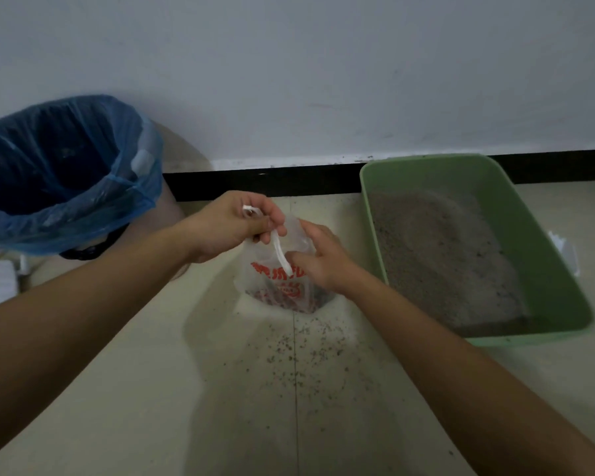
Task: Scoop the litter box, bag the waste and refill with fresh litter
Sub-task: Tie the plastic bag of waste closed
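While the small plastic bag [278,280] with red print stands on the floor [220,389] at the centre of the view, the left hand [232,225] sits just above it at about 11 o'clock from the bag's middle, its fingers [272,219] curled narrow and pinched shut on a white handle strip [282,254] that runs down toward the right hand. The left wrist is bent, palm turned down and inward, and the bare forearm reaches in from 8 o'clock. The right hand [318,257] rests against the bag's upper right side at about 2 o'clock from the print; its fingers [310,228] are loosely spread, some lying on the clear plastic near the mouth, the thumb meeting the lower end of the strip. Whether it truly grips the strip I cannot tell. Its forearm comes in from 5 o'clock.

The bag holds dark material at its bottom, seen dimly through the plastic. The green litter box [564,304] lies at 3 o'clock from the bag, near but apart, with grey litter [440,255] heaped inside. A bin lined with a blue bag [66,173] stands at 10 o'clock. Scattered litter grains [299,355] speckle the floor at 6 o'clock from the bag.
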{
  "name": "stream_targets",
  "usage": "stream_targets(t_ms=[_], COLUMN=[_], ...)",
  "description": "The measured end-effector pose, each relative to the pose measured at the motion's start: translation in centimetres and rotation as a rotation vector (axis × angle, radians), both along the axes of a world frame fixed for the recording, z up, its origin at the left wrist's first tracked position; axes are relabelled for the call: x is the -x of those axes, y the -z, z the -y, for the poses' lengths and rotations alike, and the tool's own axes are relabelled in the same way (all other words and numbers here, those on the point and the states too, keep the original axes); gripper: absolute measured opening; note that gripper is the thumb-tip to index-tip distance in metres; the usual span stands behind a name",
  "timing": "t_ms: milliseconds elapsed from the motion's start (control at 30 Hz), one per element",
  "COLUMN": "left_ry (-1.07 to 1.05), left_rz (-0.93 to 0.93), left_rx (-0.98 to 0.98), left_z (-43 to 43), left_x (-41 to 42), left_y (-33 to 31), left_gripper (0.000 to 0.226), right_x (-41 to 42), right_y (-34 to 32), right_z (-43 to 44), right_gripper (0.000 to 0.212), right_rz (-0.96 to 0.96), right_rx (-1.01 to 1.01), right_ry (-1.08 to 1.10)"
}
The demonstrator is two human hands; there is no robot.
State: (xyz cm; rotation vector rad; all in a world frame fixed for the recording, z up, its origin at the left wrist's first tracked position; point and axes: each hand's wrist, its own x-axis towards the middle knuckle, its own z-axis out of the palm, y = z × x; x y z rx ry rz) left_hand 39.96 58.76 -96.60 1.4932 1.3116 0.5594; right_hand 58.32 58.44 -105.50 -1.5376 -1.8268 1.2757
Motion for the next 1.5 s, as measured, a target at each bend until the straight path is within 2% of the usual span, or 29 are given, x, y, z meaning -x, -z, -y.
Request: stream_targets(t_ms=[100, 167, 233, 333, 433, 533, 633, 700, 767, 867, 933, 1033, 1167, 1267, 1367, 1433, 1500], left_ry=[-0.075, -0.225, -0.377, -0.527, -0.634, -0.639, -0.597, -0.560, -0.520, -0.473, -0.441, -0.414, -0.438, -0.474, -0.502, -0.543, -0.610], left_rz=[-0.135, -0.270, -0.293, -0.118, 0.201, 0.547, 0.614, 0.606, 0.581, 0.543, 0.422, 0.068, -0.119, -0.120, -0.070, 0.005, 0.107], left_rx=[-0.093, -0.199, -0.220, -0.126, 0.033, 0.188, 0.219, 0.232, 0.251, 0.282, 0.268, 0.114, 0.018, -0.036, 0.056, 0.115, 0.124], left_z=[-0.1, -0.1, 0.0, 0.0, -0.1, 0.0, 0.2, 0.2, 0.4, 0.8, 1.0, 1.1, 1.4, 1.8, 2.8, 3.6, 3.9], left_x=[0.1, 0.1, 0.1, -0.1, -0.2, -0.4, -0.3, -0.1, 0.0, -0.1, -0.3, -0.2, 0.3, 0.7, 0.8, 0.4, 0.0], left_y=[0.7, 1.7, 2.5, 3.5, 3.9, 4.0, 3.7, 3.6, 3.4, 3.4, 3.7, 5.0, 5.2, 5.2, 6.7, 7.7, 8.1], left_gripper=[0.012, 0.013, 0.012, 0.010, 0.016, 0.014, 0.012, 0.011, 0.011, 0.016, 0.023, 0.030, 0.033, 0.032, 0.033, 0.032, 0.030], right_x=[0.3, 0.1, 0.0, -0.1, -0.2, -0.7, -1.4, -1.5, -1.2, -0.8, -0.8, -1.5, -3.6, -5.8, -6.9, -6.4, -5.1], right_y=[-0.3, -0.1, -0.1, -0.1, -0.3, -0.5, -0.2, -0.3, -0.5, -1.0, -1.0, -0.9, -0.3, 0.1, 0.7, 1.0, 0.5], right_z=[-0.2, -0.3, -0.3, 0.1, 0.9, 1.3, 1.0, 0.7, 0.0, -0.7, -1.0, -1.0, -2.0, -3.0, -2.9, -2.4, -1.6], right_gripper=[0.023, 0.014, 0.012, 0.010, 0.009, 0.012, 0.032, 0.045, 0.047, 0.027, 0.020, 0.020, 0.026, 0.030, 0.034, 0.034, 0.033], right_rz=[-0.108, -0.146, -0.206, -0.264, -0.270, -0.251, -0.328, -0.458, -0.558, -0.636, -0.621, -0.625, -0.348, -0.218, -0.146, -0.251, -0.558], right_rx=[0.088, 0.086, 0.081, 0.129, 0.199, 0.337, 0.361, 0.344, 0.324, 0.292, 0.273, 0.264, 0.073, -0.031, -0.042, 0.058, 0.264], right_ry=[0.001, 0.065, 0.141, 0.197, 0.146, 0.106, 0.036, 0.102, 0.222, 0.336, 0.379, 0.462, 0.541, 0.595, 0.621, 0.613, 0.592])
